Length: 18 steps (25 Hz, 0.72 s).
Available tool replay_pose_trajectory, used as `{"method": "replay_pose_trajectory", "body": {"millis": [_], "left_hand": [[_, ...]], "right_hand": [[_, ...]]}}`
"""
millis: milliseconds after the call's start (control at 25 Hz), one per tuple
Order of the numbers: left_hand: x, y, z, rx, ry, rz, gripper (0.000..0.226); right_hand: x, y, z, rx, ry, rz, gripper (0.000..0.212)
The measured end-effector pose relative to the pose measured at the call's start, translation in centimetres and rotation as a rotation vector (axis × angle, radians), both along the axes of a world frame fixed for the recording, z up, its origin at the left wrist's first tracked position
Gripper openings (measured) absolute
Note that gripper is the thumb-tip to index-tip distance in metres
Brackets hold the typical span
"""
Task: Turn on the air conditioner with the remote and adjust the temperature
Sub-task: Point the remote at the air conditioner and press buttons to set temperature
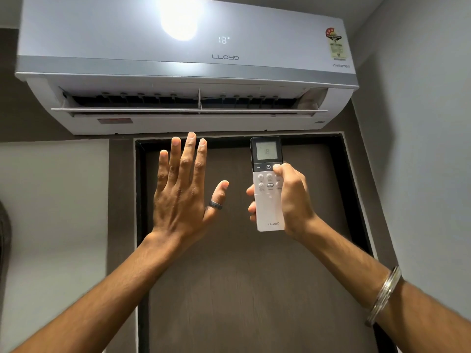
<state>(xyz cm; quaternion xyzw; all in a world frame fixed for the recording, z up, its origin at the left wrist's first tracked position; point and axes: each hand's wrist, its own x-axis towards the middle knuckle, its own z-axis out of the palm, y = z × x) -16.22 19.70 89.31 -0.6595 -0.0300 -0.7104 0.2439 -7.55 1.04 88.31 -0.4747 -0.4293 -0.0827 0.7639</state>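
Two readouts agree at 18: the air conditioner (186, 64), mounted high and far above the door (242, 250), has its flap open, so I judge it running. My left hand (183, 194) is raised flat, fingers spread, holding nothing, probably feeling for airflow. My right hand (288, 200) wraps the remote (267, 184), aimed upward, thumb seemingly on its plus key.

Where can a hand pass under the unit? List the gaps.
Free: the door panel between left hand and remote, and lower between the forearms. Crowded: right hand's grip on the remote; left fingertips close under the air conditioner.
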Motion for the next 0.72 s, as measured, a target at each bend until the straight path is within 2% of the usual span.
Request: {"method": "replay_pose_trajectory", "body": {"millis": [280,720], "left_hand": [[-0.4,0.6,-0.7,-0.004,0.021,0.026,0.084],[-0.6,0.6,-1.3,-0.012,0.058,0.035,0.083]], "right_hand": [[-0.5,-0.2,-0.3,0.001,-0.058,-0.043,0.038],[-0.3,-0.1,-1.2,0.004,-0.007,-0.012,0.047]]}}
